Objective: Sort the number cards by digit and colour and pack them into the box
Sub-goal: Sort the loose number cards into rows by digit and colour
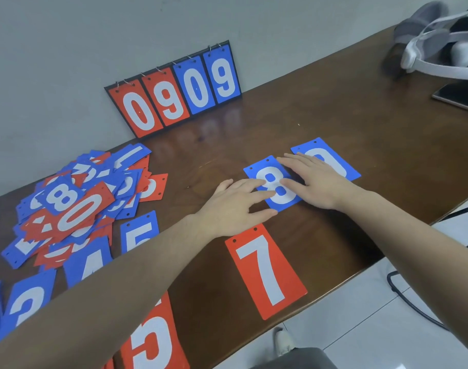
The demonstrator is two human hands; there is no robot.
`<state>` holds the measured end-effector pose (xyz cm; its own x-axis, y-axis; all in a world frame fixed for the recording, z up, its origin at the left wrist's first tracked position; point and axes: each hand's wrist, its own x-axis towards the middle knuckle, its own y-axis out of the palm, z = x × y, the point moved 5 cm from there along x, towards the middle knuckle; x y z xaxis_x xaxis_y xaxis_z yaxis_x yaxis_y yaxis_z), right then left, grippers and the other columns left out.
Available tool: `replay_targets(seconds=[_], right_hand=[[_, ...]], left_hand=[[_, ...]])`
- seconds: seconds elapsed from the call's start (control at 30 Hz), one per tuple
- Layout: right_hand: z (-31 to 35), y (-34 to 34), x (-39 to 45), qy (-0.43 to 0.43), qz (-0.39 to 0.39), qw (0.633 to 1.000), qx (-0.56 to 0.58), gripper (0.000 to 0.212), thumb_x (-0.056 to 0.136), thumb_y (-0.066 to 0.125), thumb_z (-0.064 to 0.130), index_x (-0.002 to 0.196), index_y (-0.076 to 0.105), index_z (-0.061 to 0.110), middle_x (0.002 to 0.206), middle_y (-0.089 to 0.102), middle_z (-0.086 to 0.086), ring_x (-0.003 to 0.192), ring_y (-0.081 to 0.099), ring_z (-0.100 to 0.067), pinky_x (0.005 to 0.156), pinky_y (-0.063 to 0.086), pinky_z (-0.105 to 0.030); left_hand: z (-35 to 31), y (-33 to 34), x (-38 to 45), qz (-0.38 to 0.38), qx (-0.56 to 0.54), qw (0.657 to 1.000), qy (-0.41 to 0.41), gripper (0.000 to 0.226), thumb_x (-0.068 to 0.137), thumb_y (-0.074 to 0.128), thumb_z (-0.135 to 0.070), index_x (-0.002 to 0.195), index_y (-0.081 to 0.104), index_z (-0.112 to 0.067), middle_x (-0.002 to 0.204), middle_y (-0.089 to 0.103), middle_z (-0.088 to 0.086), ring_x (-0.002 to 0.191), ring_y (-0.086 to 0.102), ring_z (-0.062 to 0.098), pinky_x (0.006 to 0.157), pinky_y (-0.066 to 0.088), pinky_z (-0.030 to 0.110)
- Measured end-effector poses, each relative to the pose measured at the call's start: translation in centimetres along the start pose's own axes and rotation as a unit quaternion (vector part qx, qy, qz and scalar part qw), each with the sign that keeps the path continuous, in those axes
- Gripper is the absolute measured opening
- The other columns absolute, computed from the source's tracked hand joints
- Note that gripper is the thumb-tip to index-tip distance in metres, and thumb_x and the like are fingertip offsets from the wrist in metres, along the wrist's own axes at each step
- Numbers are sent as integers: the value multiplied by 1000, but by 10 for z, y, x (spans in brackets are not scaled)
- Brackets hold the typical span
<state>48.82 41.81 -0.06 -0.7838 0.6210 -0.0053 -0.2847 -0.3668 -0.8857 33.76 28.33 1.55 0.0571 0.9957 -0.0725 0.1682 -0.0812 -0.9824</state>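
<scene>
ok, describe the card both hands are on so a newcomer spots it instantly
On the brown table, go right from the messy card pile to the two hands. Under their fingertips lies the blue 8 card. The blue card behind is half covered; the nearer one is a red 7.

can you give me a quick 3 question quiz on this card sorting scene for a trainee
1. True or false: the red 7 card lies nearer the table's front edge than the blue 8 card.
2. Multiple choice: what do both hands touch? A) the mixed pile B) the blue 8 card C) the scoreboard
3. Fill in: the scoreboard leaning against the wall reads ____.

Key
1. True.
2. B: the left hand and the right hand both rest flat fingers on it.
3. 0909, two red digits then two blue.
</scene>
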Motion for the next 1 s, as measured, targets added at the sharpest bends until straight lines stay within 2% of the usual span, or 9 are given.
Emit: replay_targets(seconds=[0.13, 0.23, 0.4, 0.57, 0.67, 0.8, 1.0], right_hand=[[16, -5, 0, -17, -33, 999, 27, 56, 102, 45, 51, 155, 35, 33, 163, 31, 10, 154, 17, -13, 125, 18, -44], [33, -4, 3, -31, -37, 998, 43, 52, 103, 46, 45, 153, 39, 31, 161, 34, 10, 153, 18, -12, 124, 18, -36], [68, 7, 22, -68, -36, 996, 48, 47, 103, 50, 41, 148, 47, 26, 152, 47, 8, 147, 31, -14, 116, 21, -26], [111, 32, 53, -115, -11, 992, 53, 47, 101, 53, 43, 146, 48, 30, 148, 51, 10, 140, 39, -14, 110, 34, -27], [143, 46, 71, -146, 6, 988, 52, 47, 101, 54, 43, 146, 48, 30, 149, 51, 9, 140, 40, -16, 115, 35, -34], [182, 62, 95, -173, 42, 983, 37, 50, 101, 54, 42, 149, 44, 32, 152, 48, 9, 143, 37, -15, 119, 32, -37], [230, 89, 130, -204, 101, 973, 29, 55, 99, 58, 40, 150, 40, 35, 153, 46, 8, 140, 41, -15, 114, 40, -38]], left_hand=[[14, -10, -9, -35, -38, 998, -21, 49, 99, 39, -61, 145, 47, -43, 159, 33, -13, 147, 24, 10, 122, 11, 44], [38, -19, -22, -47, -49, 996, -56, 45, 101, 41, -57, 140, 53, -40, 159, 34, -13, 147, 25, 10, 121, 11, 41], [89, -29, -55, -64, -53, 989, -121, 41, 102, 43, -54, 136, 57, -37, 157, 37, -11, 146, 31, 12, 121, 23, 47], [137, -34, -103, -83, -58, 976, -194, 40, 101, 46, -51, 137, 57, -36, 157, 37, -10, 146, 30, 14, 120, 21, 52], [164, -35, -132, -92, -55, 966, -236, 39, 101, 48, -51, 136, 56, -37, 157, 37, -9, 146, 32, 15, 119, 25, 53], [199, -37, -168, -95, -53, 942, -318, 42, 100, 50, -49, 140, 53, -35, 158, 36, -8, 146, 31, 17, 119, 29, 51], [238, -45, -204, -135, -73, 913, -378, 45, 101, 53, -44, 144, 49, -31, 157, 39, -6, 145, 34, 16, 119, 31, 46]])
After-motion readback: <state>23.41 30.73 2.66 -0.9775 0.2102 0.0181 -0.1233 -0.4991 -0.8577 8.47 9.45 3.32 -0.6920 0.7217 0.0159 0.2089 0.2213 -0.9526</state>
